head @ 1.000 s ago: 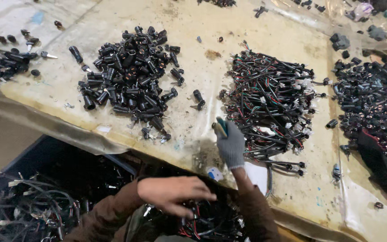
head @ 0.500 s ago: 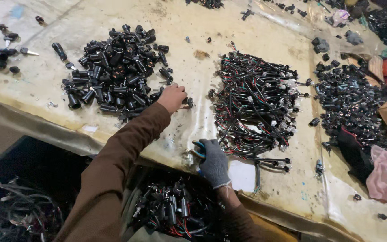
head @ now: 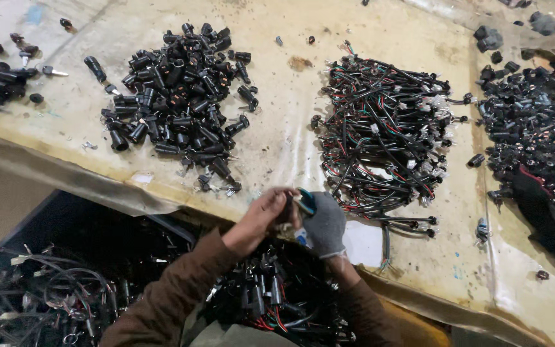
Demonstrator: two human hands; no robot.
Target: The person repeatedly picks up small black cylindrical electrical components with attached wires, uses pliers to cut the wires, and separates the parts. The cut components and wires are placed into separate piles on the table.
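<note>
Bare left hand [head: 261,217] and grey-gloved right hand [head: 323,222] meet at table's near edge, fingers closed together around small black cylindrical part [head: 288,204], teal-handled tool [head: 306,201] in glove; heap of black cylindrical parts [head: 178,96] beyond.

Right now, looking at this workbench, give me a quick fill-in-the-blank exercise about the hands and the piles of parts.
1. The right hand wears a grey knitted ____.
2. The left hand is ____, with a brown sleeve behind it.
3. The heap of black cylindrical plastic parts lies to the ____ of the tangle of black, red and green wire harnesses.
4. Both hands meet over the near ____ of the yellowed plastic-covered table.

Missing words: glove; bare; left; edge
</note>
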